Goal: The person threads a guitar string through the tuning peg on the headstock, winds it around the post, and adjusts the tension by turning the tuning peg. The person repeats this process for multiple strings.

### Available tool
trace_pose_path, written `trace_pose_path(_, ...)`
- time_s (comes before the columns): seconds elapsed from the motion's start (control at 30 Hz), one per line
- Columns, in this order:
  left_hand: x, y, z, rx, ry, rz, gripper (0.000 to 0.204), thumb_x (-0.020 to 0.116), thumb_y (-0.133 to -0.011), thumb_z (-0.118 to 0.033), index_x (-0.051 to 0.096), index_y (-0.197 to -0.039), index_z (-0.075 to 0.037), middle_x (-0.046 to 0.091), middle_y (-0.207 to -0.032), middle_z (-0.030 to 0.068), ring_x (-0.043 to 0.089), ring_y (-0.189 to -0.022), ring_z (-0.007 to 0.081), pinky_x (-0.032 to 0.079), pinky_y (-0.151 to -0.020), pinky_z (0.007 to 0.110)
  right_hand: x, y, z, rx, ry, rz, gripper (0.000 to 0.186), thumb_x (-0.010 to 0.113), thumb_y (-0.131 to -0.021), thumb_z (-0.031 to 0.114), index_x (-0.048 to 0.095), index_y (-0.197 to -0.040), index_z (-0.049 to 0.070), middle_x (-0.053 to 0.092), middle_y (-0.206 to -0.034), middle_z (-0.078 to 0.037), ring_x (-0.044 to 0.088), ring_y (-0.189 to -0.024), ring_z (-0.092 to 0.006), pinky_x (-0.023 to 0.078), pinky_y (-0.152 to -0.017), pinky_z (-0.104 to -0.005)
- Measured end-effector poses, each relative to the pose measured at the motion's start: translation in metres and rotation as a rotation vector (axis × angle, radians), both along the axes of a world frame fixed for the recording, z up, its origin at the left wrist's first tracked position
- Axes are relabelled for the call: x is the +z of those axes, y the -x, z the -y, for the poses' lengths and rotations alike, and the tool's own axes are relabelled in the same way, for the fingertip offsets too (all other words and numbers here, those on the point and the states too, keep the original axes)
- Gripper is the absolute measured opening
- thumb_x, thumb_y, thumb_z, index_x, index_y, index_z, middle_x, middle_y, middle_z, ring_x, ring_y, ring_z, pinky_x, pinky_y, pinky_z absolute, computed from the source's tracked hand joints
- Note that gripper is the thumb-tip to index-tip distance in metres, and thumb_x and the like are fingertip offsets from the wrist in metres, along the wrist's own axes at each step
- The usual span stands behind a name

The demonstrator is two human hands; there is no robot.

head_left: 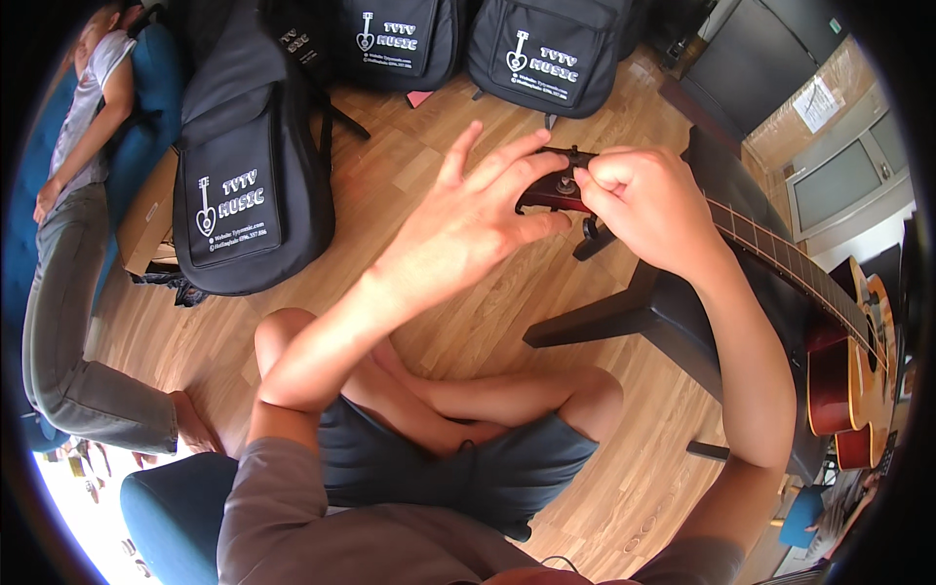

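Note:
An acoustic guitar (882,341) lies at the right, its long neck (780,252) running up toward the middle of the view. My left hand (453,229) is at the dark red headstock (564,187), with thumb and fingers on its opposite edges and the little finger raised away. Curled closed, my right hand (651,200) has thumb and forefinger pinched together over the headstock near the neck. What that pinch holds, perhaps a string, is too small to make out. Tuning pegs (591,231) stick out along the headstock's near edge. My right hand hides part of the neck.
A black bench (673,312) stands under the neck, one leg angling left. Black guitar bags (255,185) stand at the left and back on the wooden floor (478,302). A person (78,253) sits on a blue seat at far left. My crossed legs (458,400) are below.

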State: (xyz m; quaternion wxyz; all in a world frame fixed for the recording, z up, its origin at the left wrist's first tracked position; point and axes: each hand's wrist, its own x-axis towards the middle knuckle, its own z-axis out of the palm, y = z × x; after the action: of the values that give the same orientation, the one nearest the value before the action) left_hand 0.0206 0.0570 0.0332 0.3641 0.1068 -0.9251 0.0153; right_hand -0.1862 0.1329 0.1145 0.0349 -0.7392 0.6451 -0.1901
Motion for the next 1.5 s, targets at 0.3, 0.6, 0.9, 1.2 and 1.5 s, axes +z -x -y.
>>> trace_pose_path(0.3,-0.033,0.021,0.000,-0.005,-0.136,-0.293,0.019,0.085,-0.080,-0.016,0.071,-0.093,-0.012,0.056,-0.137,0.0086,0.047,-0.141,0.0320,0.029,-0.119,0.065,-0.004,0.003,-0.001,0.007,0.038,-0.014,0.028,0.064,-0.090,0.014,0.059,-0.066,0.001,0.056,-0.059,-0.014,0.052,-0.052,-0.0330,0.041,-0.053,-0.0439)
trace_pose_path(0.6,-0.044,0.037,-0.025,0.021,-0.332,-0.440,0.025,0.076,-0.081,0.000,0.073,-0.104,-0.010,0.057,-0.133,0.0147,0.053,-0.131,0.0396,0.044,-0.106,0.052,-0.002,0.000,-0.002,0.018,0.026,0.018,0.025,0.065,-0.089,0.015,0.063,-0.067,0.004,0.061,-0.062,-0.013,0.058,-0.056,-0.0333,0.045,-0.054,-0.0441)
trace_pose_path(0.9,0.005,0.005,-0.020,0.045,-0.091,0.004,0.024,0.079,-0.084,-0.018,0.077,-0.108,-0.018,0.064,-0.131,0.0021,0.062,-0.122,0.0289,0.048,-0.104,0.056,0.004,0.007,-0.010,0.033,0.034,-0.034,0.020,0.064,-0.086,0.017,0.067,-0.070,0.006,0.065,-0.070,-0.015,0.064,-0.065,-0.0377,0.048,-0.059,-0.0485)
trace_pose_path(1.2,-0.016,0.024,-0.030,0.119,-0.060,-0.219,0.021,0.085,-0.084,-0.021,0.070,-0.092,-0.008,0.071,-0.123,0.0013,0.062,-0.127,0.0244,0.042,-0.112,0.055,0.001,0.016,-0.010,0.089,0.103,-0.052,0.025,0.062,-0.088,0.020,0.064,-0.069,0.004,0.062,-0.064,-0.017,0.062,-0.062,-0.0377,0.048,-0.059,-0.0476)
trace_pose_path(1.5,-0.025,0.042,-0.046,0.126,-0.217,-0.372,0.031,0.076,-0.087,-0.005,0.060,-0.113,-0.005,0.070,-0.117,0.0145,0.063,-0.122,0.0360,0.054,-0.097,0.046,-0.004,0.019,-0.010,0.127,0.146,-0.023,0.033,0.064,-0.085,0.018,0.049,-0.061,0.002,0.055,-0.059,-0.017,0.058,-0.058,-0.0393,0.045,-0.055,-0.0486)
